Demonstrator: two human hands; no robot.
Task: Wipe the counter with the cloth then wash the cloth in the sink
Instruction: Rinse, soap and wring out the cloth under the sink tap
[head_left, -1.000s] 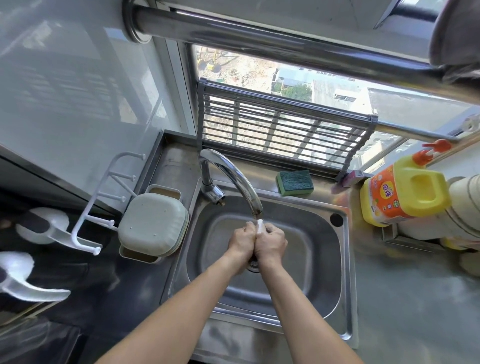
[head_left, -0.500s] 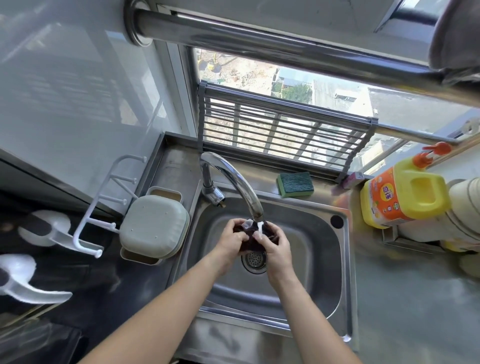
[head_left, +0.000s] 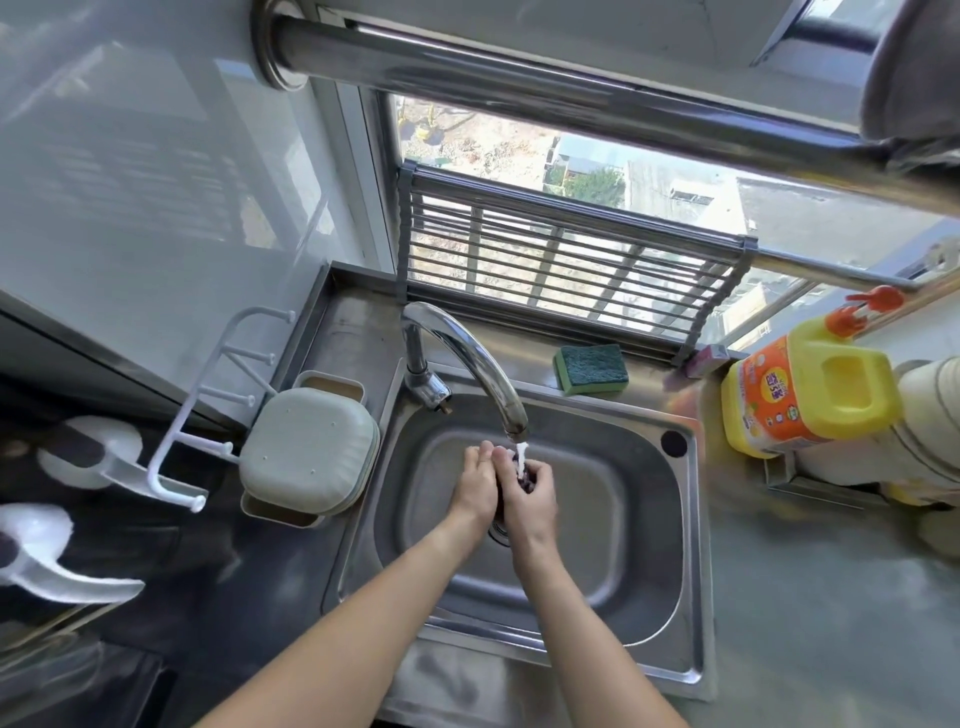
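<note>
A dark cloth is bunched small between my two hands over the steel sink. My left hand and my right hand press together around it, so only a dark patch shows between the fingers. Water runs from the curved tap straight onto the cloth. Both hands hover above the drain, which they mostly hide.
A green sponge lies on the sink's back ledge. A yellow detergent jug stands at the right on the grey counter. A pale lidded box and a white rack sit left of the basin. A slatted rack leans at the window.
My hands opened around the cloth under the tap half a second ago and have now squeezed together on it again, slightly nearer the tap.
</note>
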